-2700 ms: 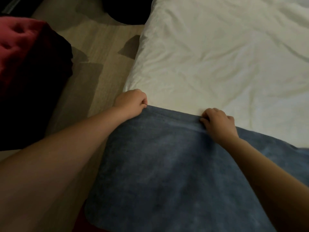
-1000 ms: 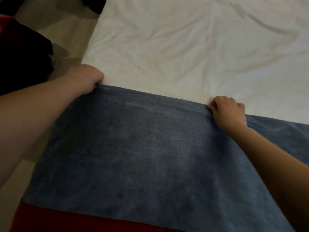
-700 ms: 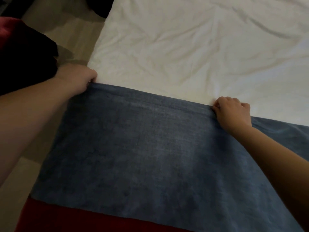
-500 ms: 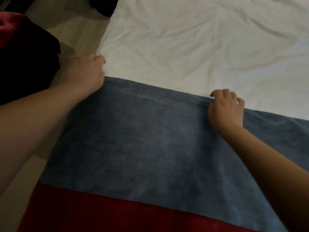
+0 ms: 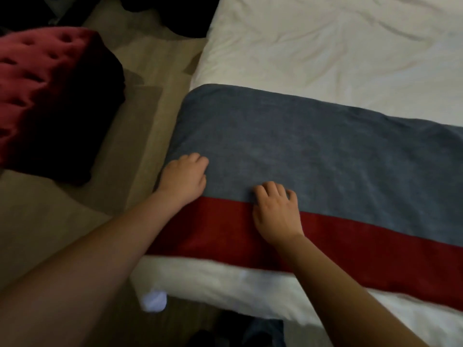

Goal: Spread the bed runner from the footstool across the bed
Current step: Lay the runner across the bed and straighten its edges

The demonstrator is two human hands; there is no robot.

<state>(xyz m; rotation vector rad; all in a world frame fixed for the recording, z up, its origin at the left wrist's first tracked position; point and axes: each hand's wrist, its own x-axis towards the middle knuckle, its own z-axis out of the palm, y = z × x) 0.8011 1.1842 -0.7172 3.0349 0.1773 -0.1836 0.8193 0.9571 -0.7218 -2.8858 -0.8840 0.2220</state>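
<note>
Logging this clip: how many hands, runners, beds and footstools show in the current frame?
Hands: 2 (left hand, right hand)
Runner: 1, blue with a red band
Bed: 1, white cover
Footstool: 1, red
Total: 5

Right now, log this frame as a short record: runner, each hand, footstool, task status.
bed runner: blue and red bands, lying flat across the bed, left end curving over the side
left hand: rests on the blue band near the bed's edge; grip unclear
right hand: fingertips press at the blue-red seam
footstool: red, tufted, left of the bed
status: runner on bed, off footstool
</note>
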